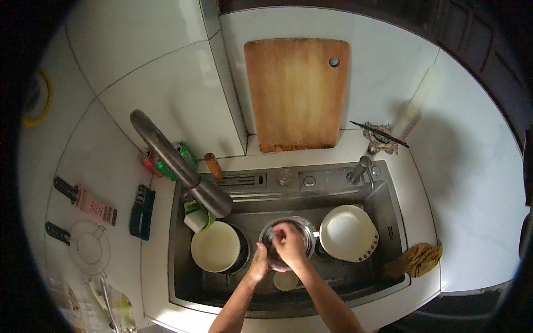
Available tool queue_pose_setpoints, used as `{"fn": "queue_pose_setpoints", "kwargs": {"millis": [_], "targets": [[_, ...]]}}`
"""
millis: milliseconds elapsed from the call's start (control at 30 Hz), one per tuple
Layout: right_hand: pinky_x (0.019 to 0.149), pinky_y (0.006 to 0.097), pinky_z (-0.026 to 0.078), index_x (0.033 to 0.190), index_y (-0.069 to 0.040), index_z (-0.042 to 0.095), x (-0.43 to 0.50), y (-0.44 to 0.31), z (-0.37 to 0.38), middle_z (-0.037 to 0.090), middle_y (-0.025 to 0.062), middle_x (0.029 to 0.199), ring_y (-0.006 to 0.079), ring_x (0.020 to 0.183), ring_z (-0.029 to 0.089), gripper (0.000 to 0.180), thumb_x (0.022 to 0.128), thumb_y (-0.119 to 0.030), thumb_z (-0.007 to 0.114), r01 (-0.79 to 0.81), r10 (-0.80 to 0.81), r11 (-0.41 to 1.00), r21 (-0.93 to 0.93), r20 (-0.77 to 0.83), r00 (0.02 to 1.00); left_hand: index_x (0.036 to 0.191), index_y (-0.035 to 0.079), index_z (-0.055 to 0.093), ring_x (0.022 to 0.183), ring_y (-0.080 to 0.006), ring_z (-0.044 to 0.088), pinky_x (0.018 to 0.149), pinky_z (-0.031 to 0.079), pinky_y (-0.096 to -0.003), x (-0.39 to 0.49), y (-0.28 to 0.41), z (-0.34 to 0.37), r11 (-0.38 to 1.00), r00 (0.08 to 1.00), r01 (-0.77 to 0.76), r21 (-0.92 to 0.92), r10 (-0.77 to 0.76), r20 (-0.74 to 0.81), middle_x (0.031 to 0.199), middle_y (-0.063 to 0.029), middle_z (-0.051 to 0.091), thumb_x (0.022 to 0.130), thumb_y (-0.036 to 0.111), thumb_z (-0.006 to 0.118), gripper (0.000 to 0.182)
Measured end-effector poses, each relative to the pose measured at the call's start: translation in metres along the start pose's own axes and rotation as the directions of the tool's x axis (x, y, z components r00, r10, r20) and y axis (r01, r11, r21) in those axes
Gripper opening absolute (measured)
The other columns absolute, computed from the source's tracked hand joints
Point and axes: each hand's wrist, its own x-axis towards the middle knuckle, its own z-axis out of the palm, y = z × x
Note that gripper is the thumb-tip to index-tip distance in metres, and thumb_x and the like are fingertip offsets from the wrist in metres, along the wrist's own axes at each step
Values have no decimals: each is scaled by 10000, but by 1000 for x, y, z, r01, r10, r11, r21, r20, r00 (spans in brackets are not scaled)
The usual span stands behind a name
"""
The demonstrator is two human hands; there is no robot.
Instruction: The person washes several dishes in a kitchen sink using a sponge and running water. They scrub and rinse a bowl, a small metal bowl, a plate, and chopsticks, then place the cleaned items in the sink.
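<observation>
My left hand grips the near left rim of a round metal bowl in the stainless steel sink. Over the bowl's inside, my right hand has bent fingers; whether they pinch something is blurred. A cream-coloured pot or bowl sits to the left, on top of a dark pan. On the right lies a white colander-like bowl with holes along its edge. A pale round disc lies on the sink floor just below the metal bowl.
A dark metal faucet reaches over the sink's left side, above a white and green cup. A brown cloth hangs over the right rim. Behind stands a wooden cutting board. Drink cans stand at the back left.
</observation>
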Motion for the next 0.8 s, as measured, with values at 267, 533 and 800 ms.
{"fn": "queue_pose_setpoints", "kwargs": {"millis": [267, 533, 800], "targets": [[636, 367, 434, 718, -55, 548, -19, -2, -46, 538, 98, 759, 288, 702, 543, 75, 646, -75, 558, 275, -119, 953, -129, 674, 729, 1174, -3, 367, 992, -190, 423, 827, 354, -292, -6, 11, -25, 841, 940, -210, 498, 315, -135, 1069, -128, 473, 867, 448, 304, 549], [648, 388, 448, 741, -35, 561, -26, 177, -157, 569, 139, 735, 290, 717, 548, 128, 681, -146, 538, -2, 421, 355, -935, 158, 893, 898, -24, 495, 624, -170, 540, 579, 434, -290, 20, -37, -54, 673, 819, -294, 679, 543, -183, 669, -91, 561, 778, 267, 568, 323], [623, 279, 451, 819, -48, 557, -31, 167, -145, 584, 100, 745, 192, 674, 580, 147, 677, -83, 547, -238, 278, 930, -281, 112, 954, 967, -15, 470, 538, -102, 457, 391, 337, -194, 30, -88, -54, 910, 933, 314, -272, -242, 267, 788, -101, 552, 764, 72, 526, 228]]}}
